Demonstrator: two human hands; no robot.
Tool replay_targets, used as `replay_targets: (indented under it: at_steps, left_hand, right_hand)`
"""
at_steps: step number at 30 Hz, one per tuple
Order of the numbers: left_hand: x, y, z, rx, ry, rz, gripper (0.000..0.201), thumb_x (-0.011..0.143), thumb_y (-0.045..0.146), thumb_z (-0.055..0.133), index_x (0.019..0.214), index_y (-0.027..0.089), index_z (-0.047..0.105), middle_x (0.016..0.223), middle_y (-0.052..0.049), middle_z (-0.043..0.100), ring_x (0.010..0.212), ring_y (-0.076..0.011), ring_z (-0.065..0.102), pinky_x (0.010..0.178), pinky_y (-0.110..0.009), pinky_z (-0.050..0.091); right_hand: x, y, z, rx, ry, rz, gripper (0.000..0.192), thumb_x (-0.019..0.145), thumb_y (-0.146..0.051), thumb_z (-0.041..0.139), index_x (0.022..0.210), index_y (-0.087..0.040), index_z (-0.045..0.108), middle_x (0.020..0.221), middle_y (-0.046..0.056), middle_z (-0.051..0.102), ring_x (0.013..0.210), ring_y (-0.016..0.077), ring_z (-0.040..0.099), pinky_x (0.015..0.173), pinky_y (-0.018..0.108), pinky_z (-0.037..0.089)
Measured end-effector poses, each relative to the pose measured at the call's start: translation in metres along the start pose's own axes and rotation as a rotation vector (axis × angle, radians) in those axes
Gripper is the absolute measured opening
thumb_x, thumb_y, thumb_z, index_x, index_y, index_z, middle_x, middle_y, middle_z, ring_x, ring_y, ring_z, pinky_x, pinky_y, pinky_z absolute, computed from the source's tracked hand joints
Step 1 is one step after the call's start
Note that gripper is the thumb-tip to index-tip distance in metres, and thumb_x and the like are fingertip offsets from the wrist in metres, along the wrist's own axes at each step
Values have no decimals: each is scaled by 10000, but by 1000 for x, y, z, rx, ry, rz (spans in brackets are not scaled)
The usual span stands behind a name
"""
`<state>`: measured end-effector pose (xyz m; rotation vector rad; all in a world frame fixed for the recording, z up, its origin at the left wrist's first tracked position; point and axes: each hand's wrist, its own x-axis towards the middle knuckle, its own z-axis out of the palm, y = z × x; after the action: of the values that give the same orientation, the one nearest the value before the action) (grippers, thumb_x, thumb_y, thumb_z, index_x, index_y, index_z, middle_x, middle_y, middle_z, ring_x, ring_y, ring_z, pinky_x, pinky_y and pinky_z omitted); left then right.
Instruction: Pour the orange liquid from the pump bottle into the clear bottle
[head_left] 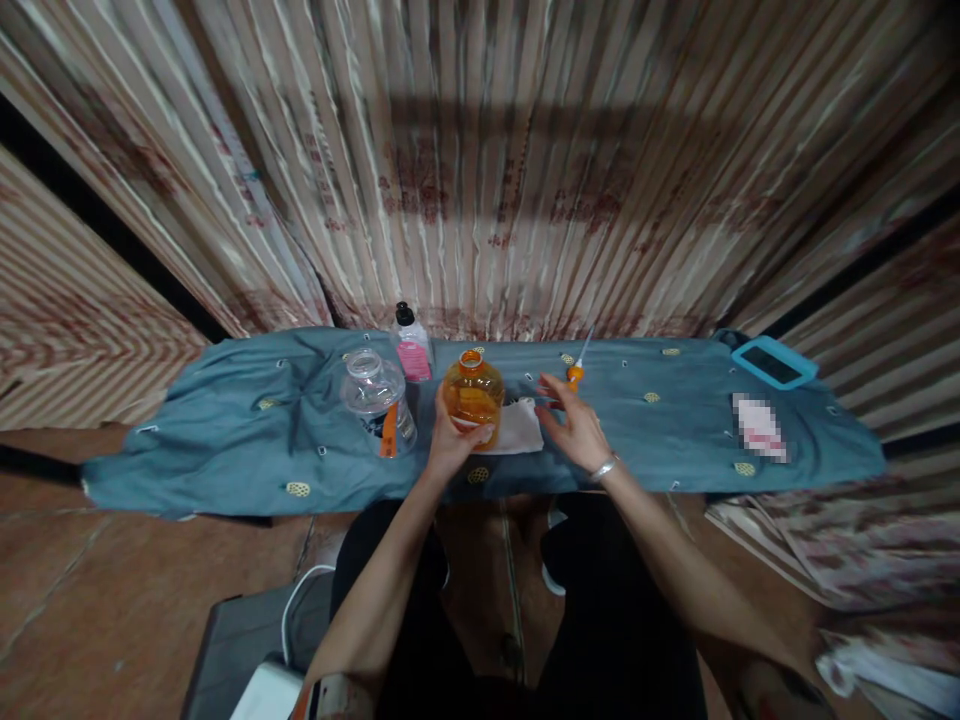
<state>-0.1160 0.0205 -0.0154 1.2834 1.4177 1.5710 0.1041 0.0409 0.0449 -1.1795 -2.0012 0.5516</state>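
An amber see-through bottle (471,395) with an uncapped neck stands upright on the cloth-covered table. Wrapped around its lower left side is my left hand (455,437). My right hand (574,425), fingers apart and holding nothing, hovers to the right of the bottle. Just beyond its fingertips lies an orange cap-like piece (575,374) with a thin pale tube pointing away from me. A folded white cloth (519,428) lies partly behind the bottle, between both hands. To the left, a clear plastic bottle (381,400) with an orange label stands without a cap.
Behind the clear bottle is a pink-labelled bottle (413,355) with a black top. A blue-framed device (775,362) and a pixelated packet (759,427) lie at the right. Curtains (487,170) hang along the table's far edge.
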Motion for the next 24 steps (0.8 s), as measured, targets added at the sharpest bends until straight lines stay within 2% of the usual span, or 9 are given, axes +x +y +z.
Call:
replay_targets:
  at_steps: [4, 8, 11, 19, 24]
  left_hand:
    - [2, 3, 3, -3, -1, 20, 1041, 557, 180, 870, 1436, 247, 318, 1454, -127, 523, 1357, -249, 536, 1153, -454, 428]
    - [5, 3, 6, -56, -27, 52, 998, 572, 160, 846, 1425, 227, 332, 1406, -122, 565, 1292, -232, 594, 1107, -416, 477]
    - [6, 1, 6, -62, -31, 52, 1041, 556, 161, 858, 1442, 228, 315, 1415, -125, 555, 1309, -243, 581, 1094, -399, 491]
    - [0, 3, -2, -145, -67, 6, 1215, 558, 188, 858, 1548, 233, 155, 1534, -151, 440, 1389, -277, 496, 1167, -410, 414]
    - [-16, 3, -14, -56, -18, -33, 1199, 573, 210, 848, 1548, 234, 150, 1580, -155, 371, 1493, -302, 342, 1227, -469, 306]
  right_hand:
    - [1, -12, 19, 83, -53, -19, 394, 953, -360, 640, 1312, -209, 577, 1353, 93, 604, 1138, 250, 644, 937, 481, 550]
    - [13, -12, 36, 152, -138, -53, 399, 949, -357, 647, 1310, -202, 577, 1355, 94, 602, 1142, 254, 643, 935, 483, 550]
    - [21, -10, 46, 193, -169, -60, 395, 950, -360, 645, 1305, -200, 580, 1345, 92, 608, 1135, 252, 646, 933, 483, 550]
    - [26, -7, 61, 309, -167, -86, 389, 950, -363, 644, 1296, -197, 585, 1326, 90, 617, 1117, 246, 653, 923, 477, 554]
    - [28, -7, 71, 402, -153, -47, 378, 952, -363, 641, 1287, -196, 590, 1306, 87, 628, 1092, 238, 662, 905, 463, 563]
